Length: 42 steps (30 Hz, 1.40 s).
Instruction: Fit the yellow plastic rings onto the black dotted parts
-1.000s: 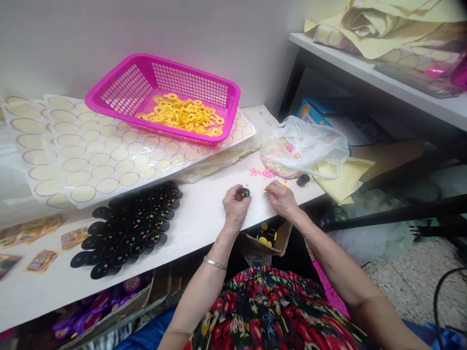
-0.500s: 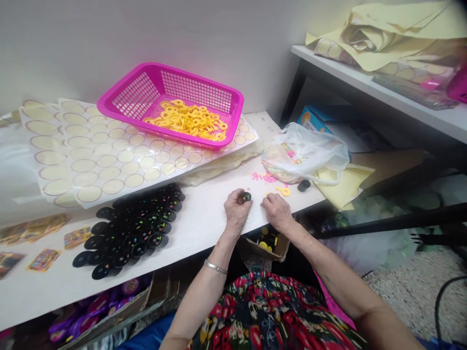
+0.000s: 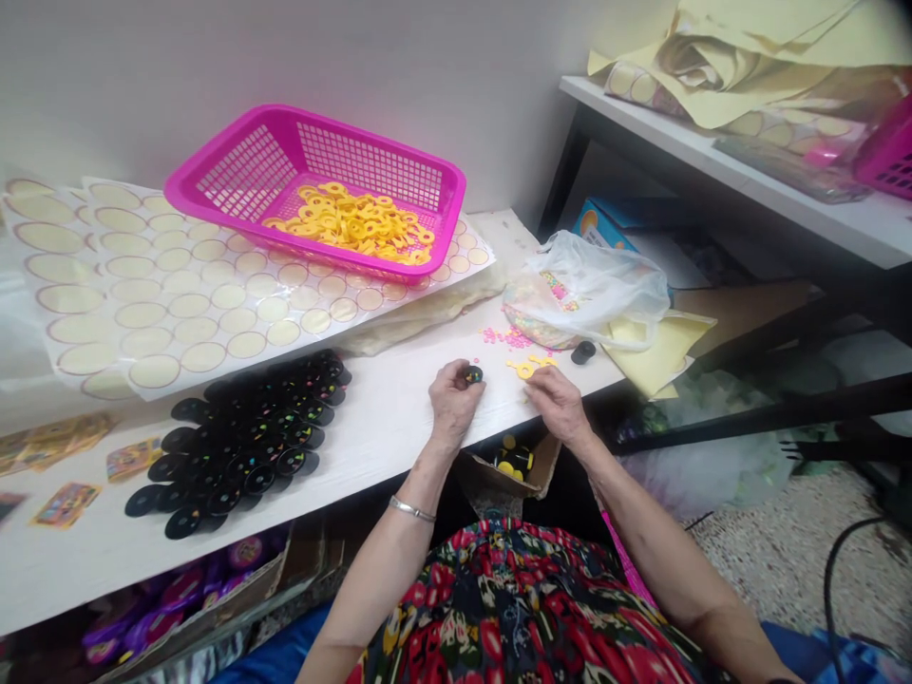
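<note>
My left hand (image 3: 452,404) is curled round a small black disc (image 3: 474,375) with coloured dots, held just above the white table (image 3: 385,427). My right hand (image 3: 562,404) rests at the table's front edge with its fingers drawn together; what they pinch, if anything, is too small to make out. A yellow ring (image 3: 525,370) and loose pink beads (image 3: 503,336) lie just beyond the right hand. A black cap (image 3: 582,352) stands further right.
Several black discs (image 3: 249,442) lie in rows to the left. A pink basket (image 3: 313,185) of yellow rings sits on sticker sheets (image 3: 157,304) at the back. A plastic bag (image 3: 591,290) lies right. A cardboard box (image 3: 513,465) hangs below the table edge.
The right hand has drawn back a little towards the table edge, uncovering the yellow ring. The left hand still grips the black disc. The view has shifted slightly.
</note>
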Each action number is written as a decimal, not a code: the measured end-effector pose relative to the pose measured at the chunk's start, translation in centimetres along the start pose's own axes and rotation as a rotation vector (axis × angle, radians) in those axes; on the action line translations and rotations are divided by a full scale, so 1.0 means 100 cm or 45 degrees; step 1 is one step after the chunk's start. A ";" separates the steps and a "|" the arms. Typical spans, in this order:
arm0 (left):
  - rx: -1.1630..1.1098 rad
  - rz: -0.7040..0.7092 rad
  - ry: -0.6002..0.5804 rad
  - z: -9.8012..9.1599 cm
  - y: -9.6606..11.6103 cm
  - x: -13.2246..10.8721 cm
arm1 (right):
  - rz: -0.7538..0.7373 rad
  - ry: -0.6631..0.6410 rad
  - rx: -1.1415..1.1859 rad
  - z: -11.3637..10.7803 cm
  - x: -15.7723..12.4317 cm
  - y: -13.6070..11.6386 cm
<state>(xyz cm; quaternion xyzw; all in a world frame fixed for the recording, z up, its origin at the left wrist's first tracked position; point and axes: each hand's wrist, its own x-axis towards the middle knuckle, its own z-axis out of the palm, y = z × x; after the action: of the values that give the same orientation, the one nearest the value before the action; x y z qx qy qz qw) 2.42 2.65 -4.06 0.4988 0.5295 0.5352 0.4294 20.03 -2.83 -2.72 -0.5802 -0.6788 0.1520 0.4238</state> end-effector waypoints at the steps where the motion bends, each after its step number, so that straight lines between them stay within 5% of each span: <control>1: 0.004 0.003 0.003 0.000 0.000 0.000 | -0.040 -0.096 -0.086 0.000 -0.003 -0.001; 4: 0.025 0.005 0.009 -0.001 0.002 0.000 | -0.150 -0.271 -0.399 0.003 -0.010 -0.004; 7: 0.038 0.002 -0.003 -0.002 0.001 0.000 | -0.221 -0.261 -0.512 0.001 -0.001 -0.003; 15: 0.286 0.118 0.032 -0.003 -0.009 0.001 | -0.081 0.341 -0.605 -0.044 0.114 0.007; 17: 0.351 0.150 0.038 -0.003 -0.010 0.002 | -0.136 0.156 -0.541 -0.032 0.124 0.001; 20: 0.396 0.181 0.034 -0.003 -0.009 0.002 | -0.218 -0.349 -0.415 0.006 0.113 -0.011; 23: 0.422 0.196 0.007 -0.003 -0.008 0.001 | -0.244 -0.568 -0.478 0.041 0.094 -0.018; 29: 0.446 0.193 -0.029 -0.003 -0.004 0.001 | -0.217 -0.551 -0.629 0.057 0.088 -0.009; 42: 0.413 0.176 0.008 -0.004 -0.004 0.000 | -0.168 -0.550 -0.436 0.070 0.108 -0.015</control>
<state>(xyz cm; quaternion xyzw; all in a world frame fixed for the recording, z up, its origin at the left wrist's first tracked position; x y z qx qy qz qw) 2.05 2.61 -4.41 0.5950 0.5749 0.4725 0.3037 14.11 8.66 -1.49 -0.5520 -0.8055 0.1273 0.1742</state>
